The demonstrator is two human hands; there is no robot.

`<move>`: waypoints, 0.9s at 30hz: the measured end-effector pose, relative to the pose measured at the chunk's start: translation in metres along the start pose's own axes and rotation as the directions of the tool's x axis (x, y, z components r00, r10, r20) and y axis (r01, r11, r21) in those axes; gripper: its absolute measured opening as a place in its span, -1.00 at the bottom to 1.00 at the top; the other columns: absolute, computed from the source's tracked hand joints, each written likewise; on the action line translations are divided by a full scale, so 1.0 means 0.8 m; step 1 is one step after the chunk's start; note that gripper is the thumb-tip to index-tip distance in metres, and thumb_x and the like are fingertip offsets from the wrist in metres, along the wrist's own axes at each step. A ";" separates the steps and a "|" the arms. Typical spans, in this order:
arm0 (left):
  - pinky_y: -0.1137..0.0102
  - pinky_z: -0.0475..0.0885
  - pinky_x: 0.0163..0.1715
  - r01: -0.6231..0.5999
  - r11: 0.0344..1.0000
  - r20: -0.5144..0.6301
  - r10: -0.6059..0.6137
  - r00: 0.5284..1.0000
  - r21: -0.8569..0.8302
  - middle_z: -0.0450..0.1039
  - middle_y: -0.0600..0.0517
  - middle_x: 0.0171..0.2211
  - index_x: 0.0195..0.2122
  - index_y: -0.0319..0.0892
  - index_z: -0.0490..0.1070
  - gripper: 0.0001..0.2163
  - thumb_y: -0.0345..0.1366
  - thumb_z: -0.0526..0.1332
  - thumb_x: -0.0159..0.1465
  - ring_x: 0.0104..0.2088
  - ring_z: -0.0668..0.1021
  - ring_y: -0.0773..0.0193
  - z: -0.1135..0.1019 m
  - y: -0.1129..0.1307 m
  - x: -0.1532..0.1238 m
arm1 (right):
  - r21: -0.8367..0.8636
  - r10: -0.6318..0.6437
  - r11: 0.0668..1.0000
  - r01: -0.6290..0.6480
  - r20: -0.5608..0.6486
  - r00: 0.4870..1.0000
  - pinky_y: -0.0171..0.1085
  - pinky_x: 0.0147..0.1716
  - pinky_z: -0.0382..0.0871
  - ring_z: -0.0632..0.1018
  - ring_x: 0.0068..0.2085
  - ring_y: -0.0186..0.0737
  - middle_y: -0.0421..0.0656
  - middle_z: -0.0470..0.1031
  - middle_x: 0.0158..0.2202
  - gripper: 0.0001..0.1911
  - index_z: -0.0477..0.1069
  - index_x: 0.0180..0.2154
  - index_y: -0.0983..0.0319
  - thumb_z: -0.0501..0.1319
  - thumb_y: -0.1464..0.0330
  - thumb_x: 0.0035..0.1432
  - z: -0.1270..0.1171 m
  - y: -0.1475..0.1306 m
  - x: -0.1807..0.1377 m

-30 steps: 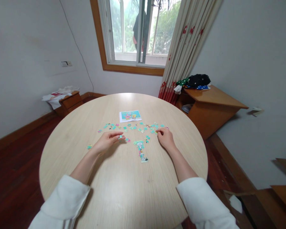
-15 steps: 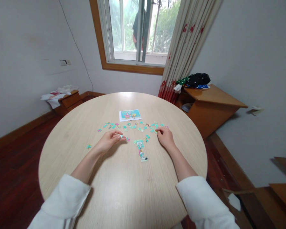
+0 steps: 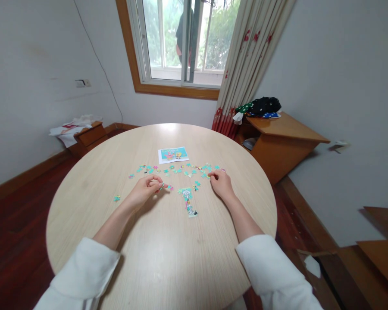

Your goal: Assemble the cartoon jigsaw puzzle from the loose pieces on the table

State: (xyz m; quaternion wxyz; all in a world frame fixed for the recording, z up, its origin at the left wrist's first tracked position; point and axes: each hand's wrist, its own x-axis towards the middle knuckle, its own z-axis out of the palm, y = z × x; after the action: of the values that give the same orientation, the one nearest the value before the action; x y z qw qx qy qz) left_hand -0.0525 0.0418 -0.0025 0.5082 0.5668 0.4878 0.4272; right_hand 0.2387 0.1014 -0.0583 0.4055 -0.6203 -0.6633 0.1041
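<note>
My left hand [image 3: 146,188] is closed in a pinch on a small puzzle piece [image 3: 162,185], held just over the table. Beyond its fingertips lies a pink puzzle piece [image 3: 171,188]. At the right end of the loose pieces, my right hand [image 3: 221,183] has its thumb and index finger together near the tabletop; whether a piece is between them is hidden. Between the hands lies a joined strip of puzzle [image 3: 188,202] with a pale cartoon figure on it. A couple of loose pieces [image 3: 197,185] lie just above the strip's right side.
The round wooden table [image 3: 161,254] carries a row of several loose pieces [image 3: 179,171] and a printed reference picture [image 3: 173,155] behind them. One stray piece [image 3: 117,198] lies at left. A wooden cabinet [image 3: 278,142] with clothes [image 3: 264,106] stands beyond the right edge.
The view has shifted slightly, moving everything a little left in the picture. The piece in my left hand has turned a little; both hands stay in nearly the same place over the table.
</note>
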 end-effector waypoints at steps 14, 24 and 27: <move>0.31 0.42 -0.31 0.109 0.993 0.069 -0.106 0.992 -0.039 0.55 -0.03 -0.44 -0.41 -0.18 0.48 -0.87 -0.32 0.30 -0.03 -0.42 0.55 0.24 0.017 0.000 -0.004 | 0.008 0.012 1.000 -0.012 0.006 1.000 -0.19 -0.13 0.35 0.52 -0.23 -0.19 -0.11 0.57 -0.31 -0.76 0.52 -0.44 0.20 0.07 0.48 0.02 -0.001 -0.002 0.000; 0.29 0.40 -0.31 0.097 0.995 0.078 -0.095 0.992 -0.031 0.52 -0.03 -0.44 -0.39 -0.20 0.44 -0.83 -0.27 0.30 -0.01 -0.41 0.54 0.23 0.017 -0.001 -0.006 | -0.006 0.015 1.000 -0.015 0.020 1.000 -0.19 -0.13 0.34 0.51 -0.22 -0.19 -0.11 0.57 -0.30 -0.75 0.52 -0.42 0.21 0.06 0.49 0.02 -0.003 -0.005 -0.001; 0.34 0.37 -0.37 0.103 0.994 0.042 -0.102 0.994 -0.023 0.51 -0.02 -0.48 -0.43 -0.20 0.44 -0.85 -0.28 0.31 -0.02 -0.45 0.52 0.26 0.017 -0.002 -0.005 | -0.009 0.011 1.000 -0.010 0.018 1.000 -0.19 -0.13 0.35 0.51 -0.22 -0.18 -0.10 0.57 -0.30 -0.74 0.53 -0.43 0.22 0.06 0.49 0.02 -0.002 -0.005 -0.001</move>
State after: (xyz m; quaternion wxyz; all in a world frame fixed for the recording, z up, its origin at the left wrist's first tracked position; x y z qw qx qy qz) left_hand -0.0396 0.0360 -0.0058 0.5463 0.5431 0.5004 0.3952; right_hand 0.2372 0.0994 -0.0549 0.3960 -0.6247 -0.6642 0.1088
